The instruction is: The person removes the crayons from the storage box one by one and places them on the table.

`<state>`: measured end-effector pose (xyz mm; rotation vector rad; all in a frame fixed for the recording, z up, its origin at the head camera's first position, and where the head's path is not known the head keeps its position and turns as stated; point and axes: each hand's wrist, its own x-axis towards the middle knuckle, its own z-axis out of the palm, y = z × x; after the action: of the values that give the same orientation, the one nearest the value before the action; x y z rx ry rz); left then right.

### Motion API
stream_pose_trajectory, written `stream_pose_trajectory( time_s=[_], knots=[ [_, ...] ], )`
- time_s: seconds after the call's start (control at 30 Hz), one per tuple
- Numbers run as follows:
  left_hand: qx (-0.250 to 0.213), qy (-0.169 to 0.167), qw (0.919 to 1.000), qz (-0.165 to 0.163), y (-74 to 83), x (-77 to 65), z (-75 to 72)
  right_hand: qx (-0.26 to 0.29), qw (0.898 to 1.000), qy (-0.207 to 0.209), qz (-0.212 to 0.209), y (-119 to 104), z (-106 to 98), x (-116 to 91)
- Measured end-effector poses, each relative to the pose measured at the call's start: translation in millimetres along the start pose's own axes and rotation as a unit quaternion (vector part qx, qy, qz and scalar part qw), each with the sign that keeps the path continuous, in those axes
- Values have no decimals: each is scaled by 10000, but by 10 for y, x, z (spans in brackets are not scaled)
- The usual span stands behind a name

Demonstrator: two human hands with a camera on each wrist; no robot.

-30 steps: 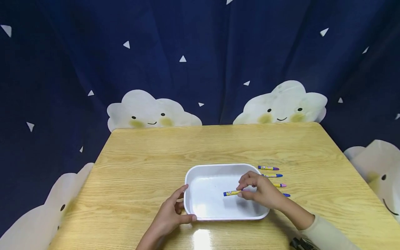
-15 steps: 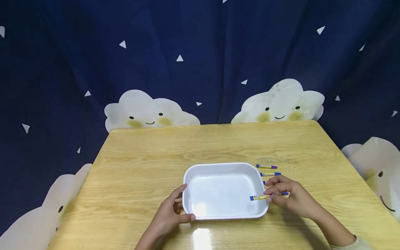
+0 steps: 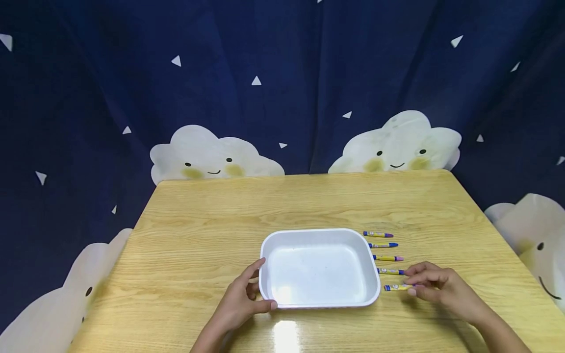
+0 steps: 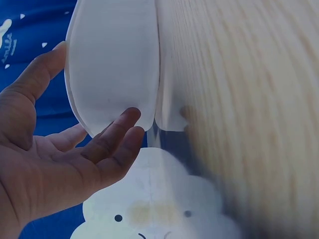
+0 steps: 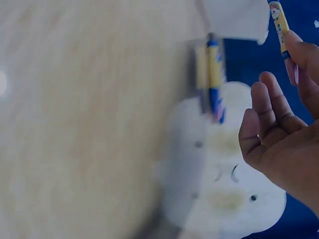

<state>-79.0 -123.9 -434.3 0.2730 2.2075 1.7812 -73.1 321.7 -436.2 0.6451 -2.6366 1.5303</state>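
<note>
The white tray (image 3: 313, 277) stands on the wooden table. My left hand (image 3: 240, 301) holds its left end, thumb at the near corner and fingertips at the side wall. In the left wrist view, the fingers lie against the tray's outer wall (image 4: 112, 64). Right of the tray, my right hand (image 3: 446, 289) pinches a yellow-wrapped crayon (image 3: 397, 288) between thumb and fingers, low over the table. The right wrist view shows this crayon (image 5: 279, 22) with a purplish tip. Beyond it lie several crayons in a column, including a purple one (image 3: 378, 235) and a pink one (image 3: 388, 258).
A blue crayon (image 3: 384, 245) and a dark-tipped crayon (image 3: 390, 271) lie in the same column, close to the tray's right wall. Behind the wooden table (image 3: 220, 211) hangs a dark blue curtain (image 3: 282, 88) with cloud prints.
My right hand has carried the crayon from above the tray to the right, over its rim, down near the row of crayons. The left hand stays at the tray.
</note>
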Motion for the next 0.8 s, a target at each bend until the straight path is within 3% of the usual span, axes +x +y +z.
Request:
stream_pose_trajectory(
  time_s=[0.17,0.3,0.43,0.67,0.8],
  knots=[
    [-35,-12,10000,22,12,6,-15,-340,9964,320,705,185,-4,-39],
    [-70,-29,10000,0,7,11,-18,-513,9928,401,1008,269,56,-7],
    [-83,-60,9999,-5,-21,11,-22,-644,9914,241,1112,292,123,31],
    [-39,-98,9999,20,-18,1,-33,-1312,9883,153,757,253,182,78],
    [13,-218,9997,66,-2,-14,-86,-1355,9851,-85,1055,146,83,100]
  ],
)
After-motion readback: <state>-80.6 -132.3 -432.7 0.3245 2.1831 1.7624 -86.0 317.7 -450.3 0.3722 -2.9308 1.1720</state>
